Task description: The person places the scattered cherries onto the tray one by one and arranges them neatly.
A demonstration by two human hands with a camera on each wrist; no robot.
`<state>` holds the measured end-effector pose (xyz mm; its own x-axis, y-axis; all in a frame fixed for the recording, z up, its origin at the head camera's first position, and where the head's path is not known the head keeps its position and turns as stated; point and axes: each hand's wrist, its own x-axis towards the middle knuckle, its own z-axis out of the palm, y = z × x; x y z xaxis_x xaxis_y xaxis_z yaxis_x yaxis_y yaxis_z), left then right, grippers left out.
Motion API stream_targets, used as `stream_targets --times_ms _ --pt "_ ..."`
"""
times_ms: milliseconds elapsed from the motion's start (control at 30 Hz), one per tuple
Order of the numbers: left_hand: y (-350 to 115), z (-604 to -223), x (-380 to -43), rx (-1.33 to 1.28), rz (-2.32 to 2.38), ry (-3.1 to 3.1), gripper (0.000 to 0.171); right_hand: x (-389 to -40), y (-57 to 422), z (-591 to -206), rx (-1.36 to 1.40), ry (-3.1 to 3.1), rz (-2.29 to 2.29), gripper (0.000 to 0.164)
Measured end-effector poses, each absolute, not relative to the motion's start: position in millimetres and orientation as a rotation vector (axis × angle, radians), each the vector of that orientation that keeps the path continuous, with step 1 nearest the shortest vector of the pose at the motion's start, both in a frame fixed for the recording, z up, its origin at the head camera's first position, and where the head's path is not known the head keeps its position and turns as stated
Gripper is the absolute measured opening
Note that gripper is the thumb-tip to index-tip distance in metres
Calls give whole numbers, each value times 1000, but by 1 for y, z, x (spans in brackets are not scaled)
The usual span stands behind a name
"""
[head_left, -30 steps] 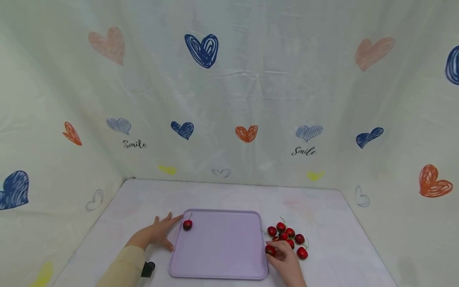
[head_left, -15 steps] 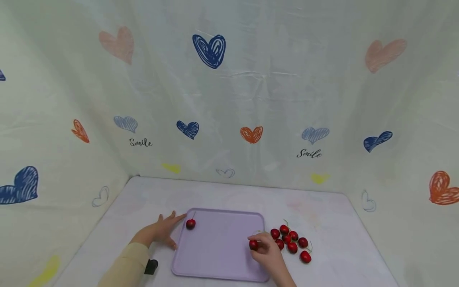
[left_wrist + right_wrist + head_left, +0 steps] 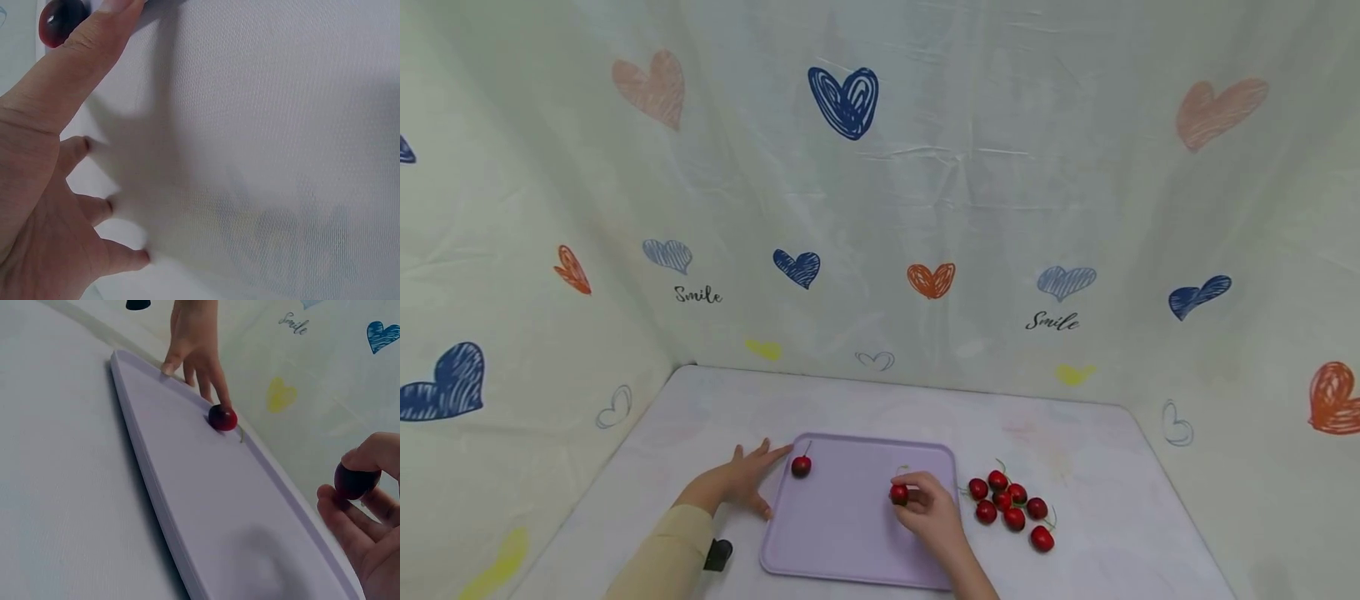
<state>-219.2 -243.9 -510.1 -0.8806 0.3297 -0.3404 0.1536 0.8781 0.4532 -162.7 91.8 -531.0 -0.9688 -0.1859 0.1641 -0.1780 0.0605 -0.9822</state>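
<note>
A cherry is pinched between the thumb and fingers of my right hand, above the right half of a lilac tray. The right wrist view shows this dark red cherry at the fingertips, with the tray below it. Another cherry with its stem lies in the tray's far left corner. My left hand is spread with straight fingers at the tray's left edge, thumb and index finger at the rim. In the left wrist view the fingers of the left hand reach down to the white tabletop.
Several cherries lie in a loose group on the table right of the tray, some with green stems. A small black object sits beside the left sleeve. A curtain printed with hearts surrounds the table's back and sides.
My right hand has carried its cherry leftward from beside the group, over the tray's right rim and further across the tray. The left hand stays at the left edge. The head view has shifted slightly.
</note>
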Motion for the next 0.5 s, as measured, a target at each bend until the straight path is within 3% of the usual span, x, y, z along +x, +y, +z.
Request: stream_targets --times_ms 200,500 --pt "-242 -508 -218 328 591 2637 105 -161 76 -510 -382 2345 -2058 30" --pt "-243 -510 -218 331 594 2648 105 -182 53 -534 -388 2188 -2160 37"
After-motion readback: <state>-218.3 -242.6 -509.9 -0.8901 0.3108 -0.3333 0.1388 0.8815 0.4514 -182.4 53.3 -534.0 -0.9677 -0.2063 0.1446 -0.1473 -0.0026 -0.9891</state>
